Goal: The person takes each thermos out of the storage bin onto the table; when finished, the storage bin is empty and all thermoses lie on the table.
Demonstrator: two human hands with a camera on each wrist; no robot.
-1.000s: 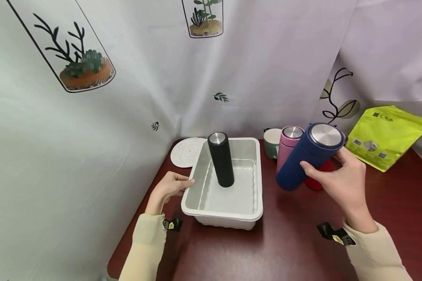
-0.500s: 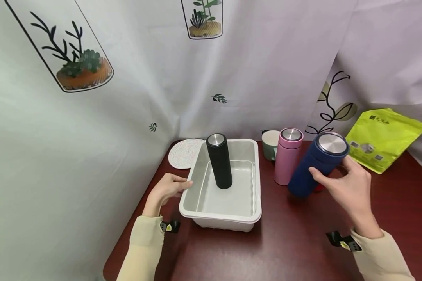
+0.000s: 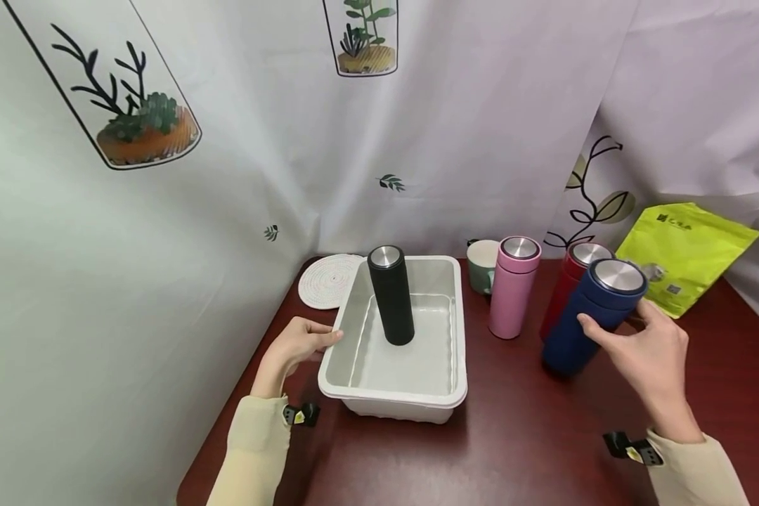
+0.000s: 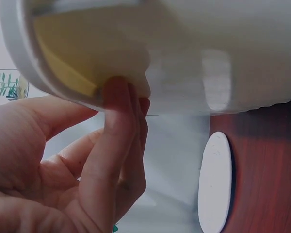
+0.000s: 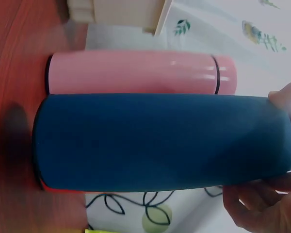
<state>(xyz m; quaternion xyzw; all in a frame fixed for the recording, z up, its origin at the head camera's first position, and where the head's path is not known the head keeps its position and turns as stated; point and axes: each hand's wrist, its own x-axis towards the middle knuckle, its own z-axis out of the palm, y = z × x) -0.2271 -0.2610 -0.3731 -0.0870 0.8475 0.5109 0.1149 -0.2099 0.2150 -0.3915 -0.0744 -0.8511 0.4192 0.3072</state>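
My right hand (image 3: 654, 355) grips a dark blue thermos (image 3: 585, 327) near its steel-topped lid, thumb on one side and fingers on the other. The thermos leans slightly, its base close over the table. Just behind it stands a red thermos (image 3: 560, 292), partly hidden; a pink thermos (image 3: 511, 299) is upright to the left. In the right wrist view the blue thermos (image 5: 155, 141) overlaps the pink one. My left hand (image 3: 299, 344) pinches the left rim of a pale grey plastic tub (image 3: 392, 399), fingers under the lip. Inside the tub a black thermos (image 3: 393, 302) stands upright.
A green mug (image 3: 481, 270) is at the back beside the pink thermos. Behind the tub's left corner lies a round white woven mat (image 3: 325, 282). A lime-green pouch (image 3: 683, 246) leans at the back right. Printed curtains border the dark red table (image 3: 417, 464).
My right hand has carried the blue thermos rightward and down, bringing it closer to upright. The pink and red thermoses have come into fuller view. My left hand keeps its hold on the tub.
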